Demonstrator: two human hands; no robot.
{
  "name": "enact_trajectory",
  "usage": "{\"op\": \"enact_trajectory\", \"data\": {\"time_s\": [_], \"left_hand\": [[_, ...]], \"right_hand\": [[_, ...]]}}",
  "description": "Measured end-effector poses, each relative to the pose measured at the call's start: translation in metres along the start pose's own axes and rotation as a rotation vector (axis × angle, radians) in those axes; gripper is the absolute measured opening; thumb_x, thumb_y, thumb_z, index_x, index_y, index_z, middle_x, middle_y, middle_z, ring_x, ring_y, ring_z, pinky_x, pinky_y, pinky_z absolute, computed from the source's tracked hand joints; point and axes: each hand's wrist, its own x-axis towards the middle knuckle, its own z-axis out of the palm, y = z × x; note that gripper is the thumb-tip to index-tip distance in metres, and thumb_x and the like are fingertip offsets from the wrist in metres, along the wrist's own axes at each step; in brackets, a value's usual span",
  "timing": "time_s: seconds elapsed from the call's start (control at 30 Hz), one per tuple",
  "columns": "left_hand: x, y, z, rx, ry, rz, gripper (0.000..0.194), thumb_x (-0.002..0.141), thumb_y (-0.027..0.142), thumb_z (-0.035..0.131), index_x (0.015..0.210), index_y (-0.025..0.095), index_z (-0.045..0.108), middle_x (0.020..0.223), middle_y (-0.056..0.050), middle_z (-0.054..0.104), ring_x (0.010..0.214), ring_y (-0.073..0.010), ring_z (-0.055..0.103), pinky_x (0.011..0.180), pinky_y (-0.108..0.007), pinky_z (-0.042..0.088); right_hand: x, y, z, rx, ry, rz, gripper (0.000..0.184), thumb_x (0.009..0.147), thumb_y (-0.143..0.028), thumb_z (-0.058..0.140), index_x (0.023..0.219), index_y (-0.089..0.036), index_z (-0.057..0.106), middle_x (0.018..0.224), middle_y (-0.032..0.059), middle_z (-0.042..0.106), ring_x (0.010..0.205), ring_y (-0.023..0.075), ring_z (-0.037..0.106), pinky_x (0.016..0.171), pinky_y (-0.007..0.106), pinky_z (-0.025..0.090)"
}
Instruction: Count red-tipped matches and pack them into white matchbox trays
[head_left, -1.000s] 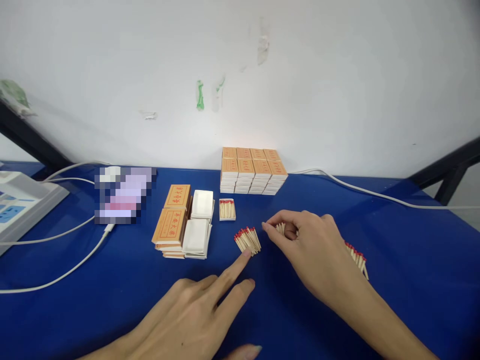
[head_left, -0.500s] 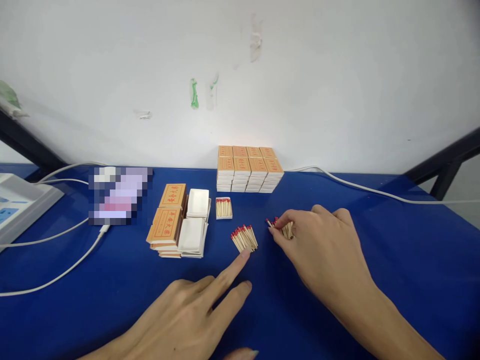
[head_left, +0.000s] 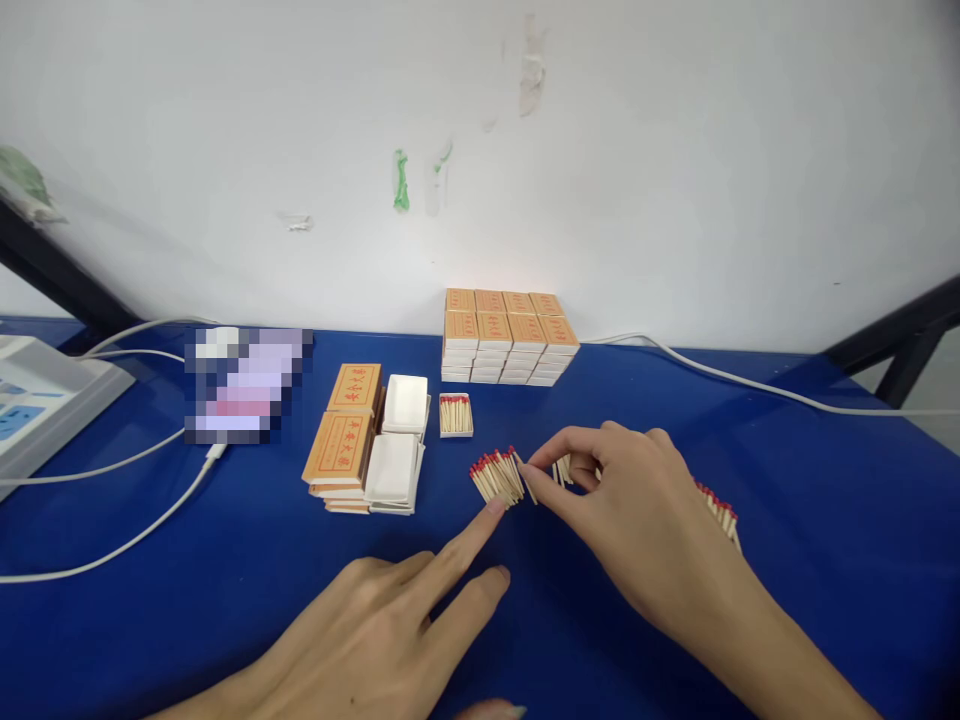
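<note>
My left hand lies flat on the blue table, fingers spread, its index fingertip touching the near end of a small bundle of red-tipped matches. My right hand rests beside that bundle, index finger and thumb reaching to its right edge at a loose match, with a few matches under the curled fingers. More matches lie behind the right wrist. An open tray filled with matches sits just beyond the bundle.
Orange matchbox sleeves and white empty trays are stacked left of the bundle. A block of closed matchboxes stands by the wall. White cables, a blurred item and a white device lie at left.
My right hand went to the right pile, then came back left with matches to the bundle's edge. The bundle looks slightly fuller. My left hand stayed put.
</note>
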Motion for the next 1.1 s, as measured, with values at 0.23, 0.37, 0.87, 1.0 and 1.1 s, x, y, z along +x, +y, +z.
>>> {"op": "enact_trajectory", "data": {"time_s": [0.23, 0.37, 0.87, 1.0, 1.1], "left_hand": [[-0.002, 0.001, 0.003, -0.016, 0.026, 0.028, 0.07, 0.121, 0.05, 0.012, 0.134, 0.016, 0.071, 0.155, -0.022, 0.067, 0.08, -0.023, 0.084, 0.06, -0.037, 0.068], [-0.003, 0.001, 0.003, -0.005, 0.026, -0.007, 0.066, 0.122, 0.046, 0.013, 0.134, 0.015, 0.071, 0.156, -0.022, 0.066, 0.086, -0.0236, 0.085, 0.064, -0.036, 0.069], [0.002, 0.002, 0.001, -0.009, 0.035, -0.016, 0.062, 0.122, 0.043, 0.018, 0.134, 0.016, 0.072, 0.158, -0.021, 0.065, 0.088, -0.024, 0.085, 0.064, -0.036, 0.069], [-0.001, 0.004, 0.0, -0.009, 0.033, -0.024, 0.062, 0.123, 0.045, 0.019, 0.137, 0.016, 0.071, 0.159, -0.02, 0.064, 0.086, -0.0231, 0.085, 0.064, -0.036, 0.069], [-0.005, 0.004, 0.002, -0.023, 0.029, -0.03, 0.057, 0.122, 0.046, 0.024, 0.14, 0.016, 0.07, 0.165, -0.019, 0.058, 0.083, -0.0213, 0.085, 0.065, -0.035, 0.069]], "right_hand": [[0.001, -0.008, 0.003, 0.214, -0.045, 0.079, 0.026, 0.093, -0.043, 0.076, 0.072, -0.029, 0.077, 0.055, -0.0065, 0.046, 0.061, 0.0167, 0.048, 0.075, 0.039, 0.036], [0.001, -0.011, 0.007, 0.315, -0.065, 0.093, 0.028, 0.095, -0.046, 0.074, 0.074, -0.028, 0.078, 0.054, -0.0073, 0.039, 0.056, 0.0147, 0.036, 0.065, 0.037, 0.031], [0.003, -0.001, 0.003, 0.193, -0.096, 0.062, 0.029, 0.091, -0.044, 0.073, 0.067, -0.028, 0.073, 0.052, -0.0076, 0.041, 0.056, 0.0143, 0.037, 0.068, 0.035, 0.035], [0.003, 0.001, -0.003, 0.171, -0.073, 0.056, 0.034, 0.095, -0.05, 0.069, 0.069, -0.029, 0.075, 0.054, -0.0057, 0.048, 0.057, 0.0157, 0.041, 0.071, 0.037, 0.036], [0.006, 0.008, -0.013, 0.139, -0.018, 0.095, 0.034, 0.097, -0.054, 0.07, 0.074, -0.03, 0.079, 0.059, -0.0035, 0.057, 0.06, 0.0183, 0.05, 0.072, 0.039, 0.036]]}}
